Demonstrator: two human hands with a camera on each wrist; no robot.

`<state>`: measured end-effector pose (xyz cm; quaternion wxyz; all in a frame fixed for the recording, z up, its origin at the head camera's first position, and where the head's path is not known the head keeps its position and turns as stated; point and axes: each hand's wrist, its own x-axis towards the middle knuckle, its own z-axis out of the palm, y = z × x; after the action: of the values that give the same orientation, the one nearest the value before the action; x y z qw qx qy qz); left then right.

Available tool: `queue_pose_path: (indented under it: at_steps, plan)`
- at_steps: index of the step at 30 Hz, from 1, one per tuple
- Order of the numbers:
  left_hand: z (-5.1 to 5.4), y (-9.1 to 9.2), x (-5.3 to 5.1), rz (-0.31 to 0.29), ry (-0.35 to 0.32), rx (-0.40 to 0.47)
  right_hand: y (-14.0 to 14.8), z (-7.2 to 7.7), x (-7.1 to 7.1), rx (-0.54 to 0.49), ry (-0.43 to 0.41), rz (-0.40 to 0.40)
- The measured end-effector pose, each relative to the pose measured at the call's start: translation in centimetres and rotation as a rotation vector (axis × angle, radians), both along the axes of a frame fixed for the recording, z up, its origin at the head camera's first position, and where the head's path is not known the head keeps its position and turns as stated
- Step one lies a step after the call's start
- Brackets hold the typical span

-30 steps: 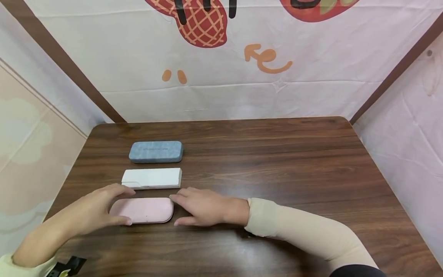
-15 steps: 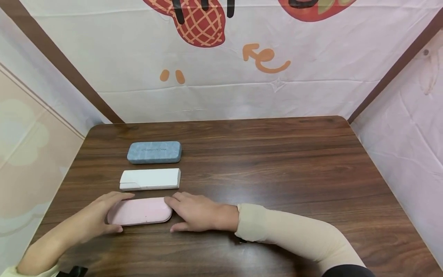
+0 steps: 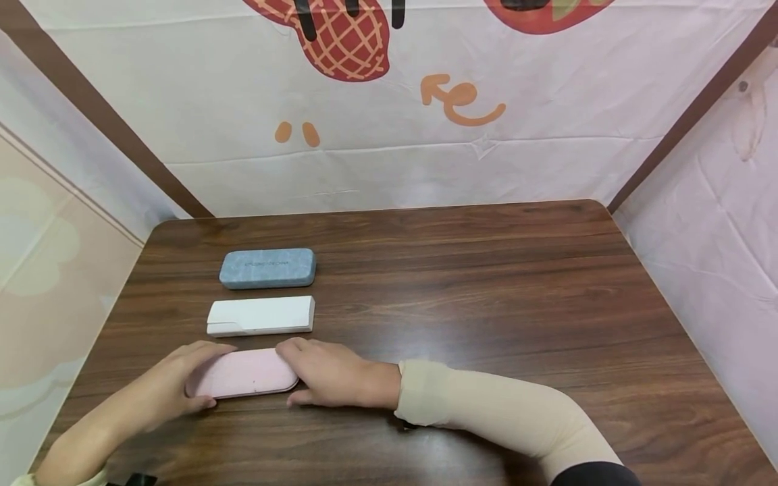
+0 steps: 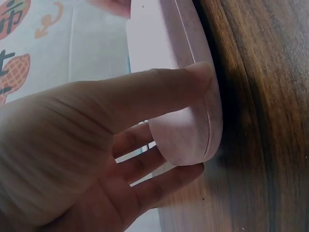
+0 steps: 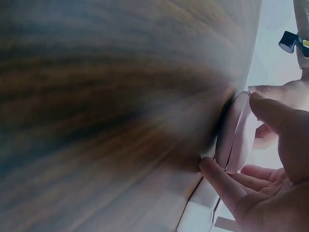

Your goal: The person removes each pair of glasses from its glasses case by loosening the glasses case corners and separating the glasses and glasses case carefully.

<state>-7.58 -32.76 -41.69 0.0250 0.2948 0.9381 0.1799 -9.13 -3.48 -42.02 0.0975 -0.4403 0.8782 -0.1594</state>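
Pink case point(image 3: 246, 373), round-ended, seamed; left fingers point(image 4: 169, 184) and right fingers point(image 5: 225, 186) grip its ends.

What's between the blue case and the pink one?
Head view: the white case, apart from both. The left hand and right hand, holding the pink case, partly cover the strip between pink and white.

The counter point(image 3: 486, 304) has a dark brown wood-grain top with rounded far corners. On its left half, a blue case point(image 3: 267, 268) lies farthest back, with a white case point(image 3: 261, 316) near it in front, both lengthwise from side to side. Nearest is a pink case point(image 3: 249, 372); whether it fully touches the wood is unclear.
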Motion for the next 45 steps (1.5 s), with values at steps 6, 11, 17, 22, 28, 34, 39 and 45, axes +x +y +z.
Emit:
queue_pose_path:
  at_steps: [6, 11, 17, 22, 28, 34, 39, 45]
  plan:
    - [0.0, 0.3, 0.1, 0.036, -0.061, -0.011, -0.6, 0.3, 0.0, 0.071, 0.05, -0.014]
    - [0.2, 0.6, 0.1, 0.051, -0.082, -0.031, -1.3, 0.3, 0.0, 0.089, 0.057, -0.053]
    - [0.2, 0.7, 0.0, 0.044, -0.054, -0.032, -1.9, 0.2, -0.2, 0.068, 0.047, -0.093]
    - [0.2, 0.6, -0.1, 0.046, -0.063, -0.036, -2.0, 0.1, -0.3, 0.063, 0.053, -0.103]
    - [0.3, 0.5, -0.3, 0.034, -0.071, -0.03, -2.1, 0.0, -0.3, 0.066, 0.07, -0.102]
    - [0.5, 0.6, -0.2, 0.035, -0.078, -0.03, -2.1, 0.0, -0.3, 0.069, 0.088, -0.091]
    - [0.8, 0.8, -0.2, 0.044, -0.124, -0.029, -1.9, -0.1, -0.3, 0.059, 0.075, -0.087]
    - [1.2, 1.0, -0.2, 0.039, -0.137, -0.044, -1.7, -0.1, -0.2, 0.049, 0.075, -0.086]
